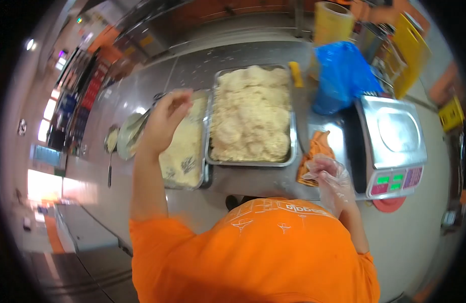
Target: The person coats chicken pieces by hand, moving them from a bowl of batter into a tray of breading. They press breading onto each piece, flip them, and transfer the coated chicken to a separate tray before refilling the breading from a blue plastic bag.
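Note:
My left hand (166, 118), bare, is raised above the left tray, its fingers loosely bent and apart from the thumb, with nothing seen in it. Under it lies a shallow metal tray (204, 171) with a layer of pale yellow crumbs or flour (180, 151). Beside that, a deeper metal tray (293, 136) is heaped with crumb-coated pieces (250, 116). My right hand (334, 183) wears a loose clear plastic glove and hovers by a crumpled orange cloth (319, 146). Its fingers point left, slightly bent, and hold nothing visible.
A digital scale (392, 134) with lit green displays stands at the right. Behind it are a blue plastic bag (341, 70) and a yellow roll (334, 22). A pale bowl (129, 136) and a long-handled scoop (110, 144) lie left. Crumbs dot the metal table (192, 68).

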The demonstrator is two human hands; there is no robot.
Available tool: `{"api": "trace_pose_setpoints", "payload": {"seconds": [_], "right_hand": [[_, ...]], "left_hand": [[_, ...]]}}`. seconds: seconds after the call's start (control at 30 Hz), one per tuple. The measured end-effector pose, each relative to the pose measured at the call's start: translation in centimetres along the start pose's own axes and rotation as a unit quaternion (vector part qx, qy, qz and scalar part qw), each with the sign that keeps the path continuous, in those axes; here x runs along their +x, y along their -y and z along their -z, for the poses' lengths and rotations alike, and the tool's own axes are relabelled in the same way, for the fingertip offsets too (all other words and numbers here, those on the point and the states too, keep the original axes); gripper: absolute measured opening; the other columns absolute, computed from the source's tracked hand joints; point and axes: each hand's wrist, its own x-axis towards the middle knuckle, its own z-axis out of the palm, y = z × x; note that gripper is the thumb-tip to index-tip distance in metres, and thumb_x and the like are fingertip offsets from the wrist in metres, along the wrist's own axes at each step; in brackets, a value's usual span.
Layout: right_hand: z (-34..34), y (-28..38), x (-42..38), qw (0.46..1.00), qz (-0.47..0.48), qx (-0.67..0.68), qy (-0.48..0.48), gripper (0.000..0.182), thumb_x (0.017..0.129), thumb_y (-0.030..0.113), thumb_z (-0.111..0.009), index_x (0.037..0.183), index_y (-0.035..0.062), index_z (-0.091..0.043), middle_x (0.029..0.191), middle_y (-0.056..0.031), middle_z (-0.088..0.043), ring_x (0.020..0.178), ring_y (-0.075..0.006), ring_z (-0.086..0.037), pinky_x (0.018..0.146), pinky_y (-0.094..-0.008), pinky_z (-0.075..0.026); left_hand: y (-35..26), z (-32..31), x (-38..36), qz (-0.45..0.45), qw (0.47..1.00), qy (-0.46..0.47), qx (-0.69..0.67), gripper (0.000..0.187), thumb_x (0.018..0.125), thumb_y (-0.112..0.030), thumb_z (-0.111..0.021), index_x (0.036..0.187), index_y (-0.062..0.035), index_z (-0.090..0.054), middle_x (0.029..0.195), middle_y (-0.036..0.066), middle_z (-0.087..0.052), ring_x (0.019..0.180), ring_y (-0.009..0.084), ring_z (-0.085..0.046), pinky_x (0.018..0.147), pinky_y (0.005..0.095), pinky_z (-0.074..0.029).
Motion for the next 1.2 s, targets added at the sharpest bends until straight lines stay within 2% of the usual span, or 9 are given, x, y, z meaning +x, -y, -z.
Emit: {"api": "trace_pose_setpoints", "payload": {"seconds": [0.13, 0.23, 0.4, 0.6, 0.73, 0.87, 0.97, 1.07, 1.2], "right_hand": [[-9.2, -3.1, 5.1, 0.972, -0.082, -0.158, 0.156, 0.037, 0.075, 0.013, -0.061, 0.107, 0.0007, -0.05, 0.088, -0.0057, -0.055, 0.085, -0.0123, -0.051, 0.079, -0.0247, -0.04], [-18.3, -5.9, 9.6, 0.867, -0.034, -0.399, 0.296, 0.039, 0.076, 0.021, -0.058, 0.108, -0.0001, -0.05, 0.094, -0.0095, -0.055, 0.089, -0.0158, -0.052, 0.081, -0.0251, -0.04], [-30.6, -18.8, 19.6, 0.635, 0.102, -0.663, 0.383, 0.048, 0.08, 0.036, -0.047, 0.118, 0.005, -0.045, 0.12, -0.015, -0.046, 0.106, -0.0278, -0.047, 0.091, -0.0332, -0.036], [-35.7, -30.5, 22.2, 0.407, 0.099, -0.861, 0.288, 0.062, 0.084, 0.047, -0.028, 0.134, 0.0106, -0.018, 0.138, -0.0131, -0.017, 0.126, -0.028, -0.022, 0.102, -0.0385, -0.019], [-34.2, -30.9, 21.6, 0.342, 0.182, -0.862, 0.326, 0.061, 0.085, 0.047, -0.024, 0.135, 0.0141, -0.012, 0.14, -0.0124, -0.01, 0.129, -0.0282, -0.011, 0.105, -0.0387, -0.008], [-35.1, -29.9, 21.5, 0.362, 0.082, -0.886, 0.278, 0.065, 0.082, 0.052, -0.025, 0.135, 0.0162, -0.013, 0.141, -0.0106, -0.007, 0.129, -0.0302, -0.01, 0.104, -0.0409, -0.009], [-37.0, -29.0, 22.9, 0.355, 0.048, -0.885, 0.299, 0.064, 0.081, 0.052, -0.027, 0.131, 0.0131, -0.027, 0.133, -0.0162, -0.028, 0.123, -0.0302, -0.028, 0.101, -0.0377, -0.018], [-39.0, -27.9, 25.5, 0.469, -0.032, -0.846, 0.252, 0.061, 0.079, 0.047, -0.031, 0.122, 0.0048, -0.04, 0.113, -0.0198, -0.05, 0.108, -0.0293, -0.046, 0.096, -0.0353, -0.026], [-41.1, -31.3, 24.5, 0.362, -0.03, -0.867, 0.34, 0.056, 0.08, 0.044, -0.034, 0.118, 0.0032, -0.042, 0.119, -0.0153, -0.045, 0.111, -0.0305, -0.04, 0.096, -0.0366, -0.027]], "left_hand": [[11.4, 6.9, -14.6, 0.159, 0.964, -0.188, -0.098, 0.026, 0.086, -0.021, -0.048, 0.105, -0.0031, -0.051, 0.089, 0.002, -0.055, 0.077, 0.0082, -0.049, 0.065, 0.0203, -0.039], [16.7, 7.7, -23.6, 0.295, 0.883, -0.316, -0.18, 0.024, 0.086, -0.022, -0.048, 0.102, -0.006, -0.053, 0.088, 0.0, -0.054, 0.074, 0.0059, -0.047, 0.063, 0.0195, -0.037], [22.0, 8.3, -30.5, 0.375, 0.857, -0.272, -0.225, 0.022, 0.085, -0.022, -0.047, 0.101, -0.0067, -0.053, 0.088, 0.001, -0.055, 0.076, 0.0081, -0.048, 0.065, 0.0218, -0.038], [24.9, 12.9, -32.6, 0.373, 0.868, -0.246, -0.216, 0.023, 0.085, -0.023, -0.047, 0.101, -0.008, -0.053, 0.088, 0.002, -0.055, 0.078, 0.0101, -0.049, 0.068, 0.0244, -0.039], [26.8, 16.7, -34.7, 0.407, 0.857, -0.238, -0.208, 0.023, 0.085, -0.023, -0.047, 0.101, -0.0086, -0.053, 0.088, 0.001, -0.055, 0.078, 0.0103, -0.049, 0.068, 0.0243, -0.038], [28.6, 19.0, -35.3, 0.389, 0.874, -0.221, -0.19, 0.023, 0.084, -0.024, -0.047, 0.1, -0.0084, -0.053, 0.088, 0.002, -0.055, 0.077, 0.0102, -0.049, 0.067, 0.0238, -0.038], [28.4, 20.0, -34.3, 0.357, 0.879, -0.247, -0.195, 0.023, 0.084, -0.024, -0.048, 0.1, -0.0074, -0.053, 0.087, 0.002, -0.055, 0.077, 0.0104, -0.049, 0.067, 0.0234, -0.038], [28.4, 19.1, -33.2, 0.354, 0.863, -0.263, -0.248, 0.023, 0.084, -0.023, -0.048, 0.1, -0.0067, -0.053, 0.087, 0.001, -0.055, 0.077, 0.0105, -0.049, 0.067, 0.0233, -0.038], [29.0, 18.5, -33.4, 0.354, 0.885, -0.184, -0.24, 0.023, 0.085, -0.023, -0.048, 0.1, -0.0075, -0.053, 0.088, 0.001, -0.055, 0.077, 0.0102, -0.049, 0.067, 0.0236, -0.038]]}}
